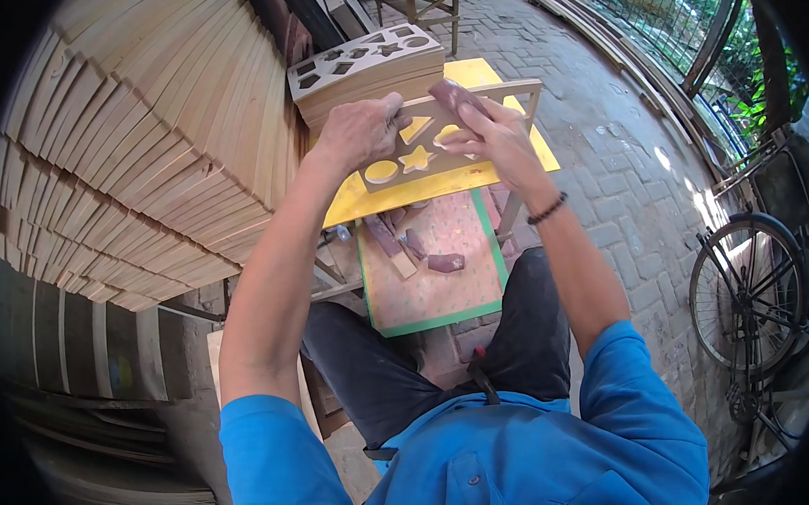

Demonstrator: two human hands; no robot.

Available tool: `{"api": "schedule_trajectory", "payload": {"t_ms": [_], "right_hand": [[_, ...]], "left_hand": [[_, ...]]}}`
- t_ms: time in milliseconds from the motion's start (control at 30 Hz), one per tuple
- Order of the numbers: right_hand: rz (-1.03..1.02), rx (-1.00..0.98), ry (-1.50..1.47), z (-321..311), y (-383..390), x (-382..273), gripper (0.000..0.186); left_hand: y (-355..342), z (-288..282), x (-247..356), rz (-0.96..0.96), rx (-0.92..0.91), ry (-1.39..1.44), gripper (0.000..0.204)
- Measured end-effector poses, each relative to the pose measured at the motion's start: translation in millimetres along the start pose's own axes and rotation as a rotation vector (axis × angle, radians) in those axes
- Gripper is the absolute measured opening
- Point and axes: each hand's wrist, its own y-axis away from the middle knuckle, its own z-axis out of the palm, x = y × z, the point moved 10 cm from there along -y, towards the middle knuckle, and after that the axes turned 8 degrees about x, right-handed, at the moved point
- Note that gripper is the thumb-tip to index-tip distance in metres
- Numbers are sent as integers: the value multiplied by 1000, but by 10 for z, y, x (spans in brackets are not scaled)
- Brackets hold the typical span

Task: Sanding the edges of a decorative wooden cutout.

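Note:
A thin wooden board with shaped cut-outs (444,165), among them a star, an oval and a triangle, stands tilted on its long edge over a yellow tabletop (354,206). My left hand (358,132) is closed on the board's upper left part, fingers curled over the edge. In my right hand (501,143) is a folded piece of reddish-brown sandpaper (456,95), held at the board's upper edge. Some right fingertips are in front of the board's face, near a cut-out. Just behind the board rises a stack of similar cut-out boards (368,82).
Tall piles of wooden slats (133,129) crowd the left side. Below the tabletop, a pink sheet with green edging (462,304) bears brown sandpaper scraps (446,263) and a small wood strip (405,268). A bicycle (745,294) stands at right on the paving (617,200).

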Motion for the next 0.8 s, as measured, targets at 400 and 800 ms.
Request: {"api": "schedule_trajectory", "payload": {"t_ms": [400,800], "right_hand": [[-526,209,1462,-978,124,419,41],[197,257,32,-891,-161,1033,8]], "left_hand": [[-128,-53,135,56,-80,-135,32],[-236,121,379,0,41,-55,46]]}}
